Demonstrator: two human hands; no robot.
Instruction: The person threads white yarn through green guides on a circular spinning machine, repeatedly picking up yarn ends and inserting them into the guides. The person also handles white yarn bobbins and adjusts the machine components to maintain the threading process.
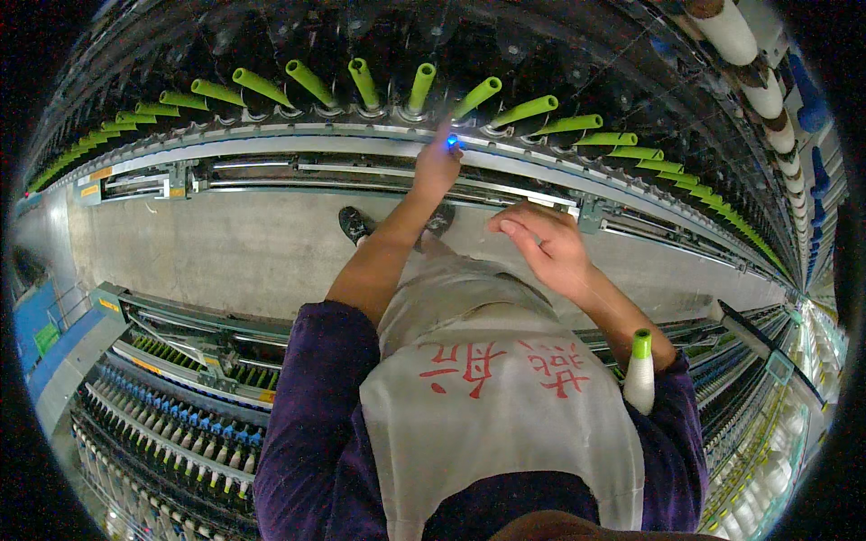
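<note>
My left hand (438, 169) reaches out to the machine's rail, beside a small glowing blue light (453, 142). Its fingertips are smeared and partly hidden, near the foot of a bright green tube (421, 87) in the row. Lower and to the right hangs my right hand (546, 245), apart from the machine, with fingers bent together and the thumb drawn up to them. Whatever lies in that pinch is too small to make out. Next to my right forearm a bobbin of white yarn (640, 383) with a green top stands out against the sleeve.
Green tubes (262, 87) line the frame ahead in a long curved row, above a metal rail (298, 144). White yarn packages (731, 34) hang at upper right. Another machine with blue and white bobbins (185, 424) stands behind me, across the concrete aisle floor (244, 239).
</note>
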